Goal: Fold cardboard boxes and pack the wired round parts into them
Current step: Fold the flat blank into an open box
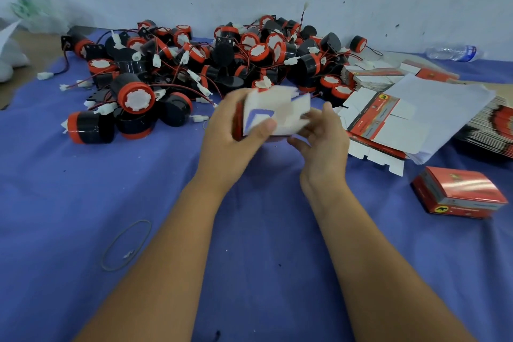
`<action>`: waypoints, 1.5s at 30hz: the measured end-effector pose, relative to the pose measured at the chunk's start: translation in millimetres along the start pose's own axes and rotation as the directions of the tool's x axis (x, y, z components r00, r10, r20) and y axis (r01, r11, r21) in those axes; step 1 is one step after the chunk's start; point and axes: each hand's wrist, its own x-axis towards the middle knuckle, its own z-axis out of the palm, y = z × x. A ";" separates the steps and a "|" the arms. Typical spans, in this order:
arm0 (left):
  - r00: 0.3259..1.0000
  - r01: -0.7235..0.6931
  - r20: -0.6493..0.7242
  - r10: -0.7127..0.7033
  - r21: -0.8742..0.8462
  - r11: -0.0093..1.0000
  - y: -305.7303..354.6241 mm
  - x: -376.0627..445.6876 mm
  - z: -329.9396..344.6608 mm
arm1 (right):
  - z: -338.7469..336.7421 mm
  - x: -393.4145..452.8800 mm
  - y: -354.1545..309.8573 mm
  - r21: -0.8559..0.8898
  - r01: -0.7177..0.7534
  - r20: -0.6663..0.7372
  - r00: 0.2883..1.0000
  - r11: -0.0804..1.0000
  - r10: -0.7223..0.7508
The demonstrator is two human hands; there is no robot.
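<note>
Blue cloth (pixel 69 203) covers the work surface, which runs back to a pale wall. Nearest us on the left lies a loose rubber band (pixel 126 244); near right sits one finished red box (pixel 458 191), closed. At centre we hold a half-formed cardboard box (pixel 274 114) above the cloth. The left hand (pixel 236 130) grips its left side, thumb curled over the white inner face. The right hand (pixel 322 130) has its fingers curled under and around the flaps on the right; motion blur keeps us from saying which flap they pinch.

We judge the step to be squaring the sleeve and tucking the end flaps. To do it well, we should keep the left grip firm on the body, fold the small side flaps first, then press the tuck flap in along its crease.

Just right of the hands lie the flat box blanks (pixel 388 119), fanned in stacks with white paper over them. Farther back, the wired round parts (pixel 222 58) lie heaped against the wall. A plastic bottle (pixel 455 53) lies far right.
</note>
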 end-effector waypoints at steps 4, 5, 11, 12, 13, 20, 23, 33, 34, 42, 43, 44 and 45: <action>0.989 0.117 -0.067 -0.134 -0.215 0.970 0.8 1.9 -2.9 | 9.2 -10.0 6.9 -0.191 0.128 0.271 0.960 0.973 -0.073; 0.987 0.131 -0.058 -0.148 -0.225 0.965 0.8 2.4 -2.5 | 10.5 -11.7 8.5 -0.210 0.158 0.300 0.950 0.965 -0.090; 0.972 0.211 -0.017 -0.233 -0.359 0.909 1.0 2.9 0.1 | 9.7 -11.2 10.6 -0.235 0.106 0.272 0.962 0.966 -0.040; 0.972 0.216 -0.008 -0.236 -0.366 0.905 0.2 2.5 0.7 | 9.8 -11.5 10.8 -0.228 0.090 0.280 0.960 0.970 -0.023; 0.970 0.225 0.000 -0.242 -0.365 0.903 -0.6 2.2 1.8 | 10.1 -11.7 10.9 -0.221 0.075 0.286 0.958 0.972 -0.008; 0.951 0.257 -0.018 -0.308 -0.506 0.823 0.3 4.8 0.7 | 13.3 -15.6 12.1 -0.252 0.080 0.304 0.953 0.965 0.000; 0.950 0.271 0.024 -0.313 -0.566 0.778 -1.1 7.2 -1.4 | 13.6 -15.2 12.9 -0.249 0.102 0.311 0.950 0.963 -0.020; 0.956 0.282 0.068 -0.285 -0.470 0.836 3.4 5.8 5.7 | 14.6 -19.8 8.6 -0.218 0.132 0.337 0.940 0.967 -0.052; 0.958 0.276 0.068 -0.279 -0.486 0.830 4.1 5.5 5.3 | 14.0 -20.1 7.6 -0.213 0.131 0.342 0.938 0.968 -0.052; 0.939 0.333 0.065 -0.339 -0.426 0.841 4.1 5.2 3.8 | 16.2 -22.3 8.8 -0.193 0.131 0.344 0.937 0.972 -0.058; 0.931 0.350 0.056 -0.360 -0.409 0.842 3.4 5.6 4.4 | 16.7 -22.7 9.2 -0.202 0.136 0.341 0.938 0.970 -0.061; 0.924 0.365 0.045 -0.379 -0.396 0.843 3.2 6.1 4.7 | 17.0 -23.1 9.0 -0.212 0.144 0.339 0.939 0.967 -0.065; 0.920 0.373 0.034 -0.391 -0.390 0.842 3.2 6.4 5.2 | 17.5 -23.3 9.2 -0.217 0.149 0.342 0.937 0.965 -0.068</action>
